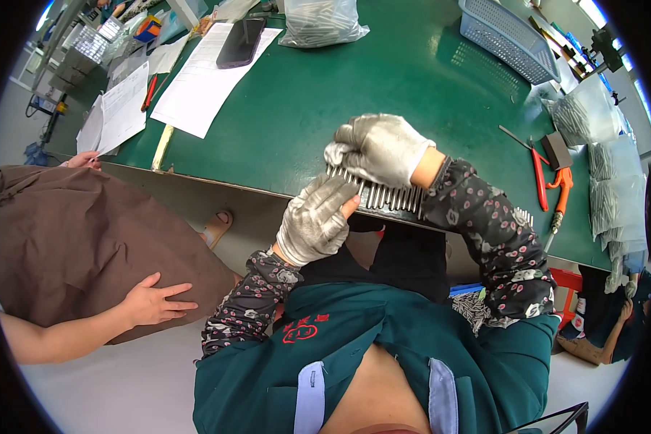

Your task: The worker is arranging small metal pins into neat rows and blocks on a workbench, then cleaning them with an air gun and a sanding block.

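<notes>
At the near edge of the green counter (412, 79), both gloved hands close on a row of thin metal pins (390, 195) standing side by side like a comb. The left hand (315, 220) is curled against the row's left end from below, fingers wrapped and a bare fingertip showing at the pins. The right hand (380, 148) is bunched over the top of the same row, fingers pressed down together on the pin heads. The pins look stiff, smooth and individually light, likely to slip or scatter if one end is let go, so the safe hold seems to be at both ends, squeezing the row along its length. What keeps them in line, a strip or a holder, cannot be made out. Beside the work lie orange-handled pliers (560, 188), a blue basket (510, 36), bagged metal parts (322, 22) and a phone (240, 42) on papers (195, 94). Another person's hand (155, 300) rests on brown cloth at the left.
</notes>
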`<action>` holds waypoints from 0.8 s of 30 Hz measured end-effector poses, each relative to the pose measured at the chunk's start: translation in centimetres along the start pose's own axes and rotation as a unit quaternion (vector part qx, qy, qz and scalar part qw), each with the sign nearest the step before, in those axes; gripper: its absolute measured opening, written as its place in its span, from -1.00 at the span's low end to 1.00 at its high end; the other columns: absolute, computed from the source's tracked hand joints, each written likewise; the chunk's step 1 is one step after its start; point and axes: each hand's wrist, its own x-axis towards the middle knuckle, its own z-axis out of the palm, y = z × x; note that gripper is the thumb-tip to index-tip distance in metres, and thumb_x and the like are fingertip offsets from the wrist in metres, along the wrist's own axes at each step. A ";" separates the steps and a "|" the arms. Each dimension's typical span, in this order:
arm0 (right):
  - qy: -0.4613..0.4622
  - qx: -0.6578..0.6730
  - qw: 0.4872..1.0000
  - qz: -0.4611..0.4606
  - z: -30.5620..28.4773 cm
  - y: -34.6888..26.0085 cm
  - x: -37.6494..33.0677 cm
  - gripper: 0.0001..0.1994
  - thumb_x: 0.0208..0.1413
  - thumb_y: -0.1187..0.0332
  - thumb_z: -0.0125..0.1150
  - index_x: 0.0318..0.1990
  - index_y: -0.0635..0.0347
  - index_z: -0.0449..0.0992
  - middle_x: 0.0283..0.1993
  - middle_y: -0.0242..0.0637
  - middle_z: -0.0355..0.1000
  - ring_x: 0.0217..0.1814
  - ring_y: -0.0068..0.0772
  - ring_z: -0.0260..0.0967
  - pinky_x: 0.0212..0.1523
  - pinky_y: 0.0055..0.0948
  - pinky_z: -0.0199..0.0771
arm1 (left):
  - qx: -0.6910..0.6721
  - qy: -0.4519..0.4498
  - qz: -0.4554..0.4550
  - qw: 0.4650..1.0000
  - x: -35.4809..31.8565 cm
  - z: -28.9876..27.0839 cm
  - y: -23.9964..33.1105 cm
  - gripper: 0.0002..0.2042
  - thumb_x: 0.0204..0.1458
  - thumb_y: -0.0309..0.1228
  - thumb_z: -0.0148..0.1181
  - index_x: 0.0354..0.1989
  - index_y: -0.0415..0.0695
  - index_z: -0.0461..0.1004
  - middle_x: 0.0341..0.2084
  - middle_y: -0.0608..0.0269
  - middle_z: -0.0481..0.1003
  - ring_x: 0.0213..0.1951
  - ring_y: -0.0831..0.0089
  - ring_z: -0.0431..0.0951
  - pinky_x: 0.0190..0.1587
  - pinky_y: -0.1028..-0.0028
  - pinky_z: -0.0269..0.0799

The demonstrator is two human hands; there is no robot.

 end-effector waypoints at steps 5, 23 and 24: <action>0.127 0.075 0.984 0.097 -1.8 1.4 -1.2 -0.72 0.06 0.17 0.18 -0.14 0.11 0.52 -0.24 -0.20 0.50 -0.17 -0.16 0.47 -0.13 -0.29 0.46 | 0.009 0.002 0.002 1.000 0.0 0.3 0.1 -0.62 -0.14 -0.47 0.11 -0.06 -0.14 0.39 -0.14 0.09 0.47 -0.08 0.09 0.49 0.05 0.07 0.36; 0.163 0.028 0.958 0.236 -4.3 5.5 -8.9 -0.56 0.04 0.01 0.19 -0.07 0.14 0.50 -0.21 -0.10 0.50 -0.15 -0.10 0.48 -0.13 -0.28 0.45 | 0.023 -0.239 -0.007 0.971 4.2 0.0 3.7 -0.22 -0.32 -0.22 0.32 0.20 -0.06 0.20 0.14 0.08 0.28 0.24 0.11 0.21 0.33 0.09 -0.06; 0.187 0.006 0.959 0.212 -4.1 5.8 -9.1 -0.57 0.05 -0.07 0.13 -0.12 0.06 0.52 -0.25 -0.13 0.50 -0.19 -0.07 0.47 -0.16 -0.23 0.45 | 0.024 -0.240 -0.007 0.970 4.3 -0.1 3.7 -0.22 -0.32 -0.22 0.32 0.20 -0.06 0.20 0.14 0.08 0.28 0.24 0.11 0.21 0.33 0.09 -0.06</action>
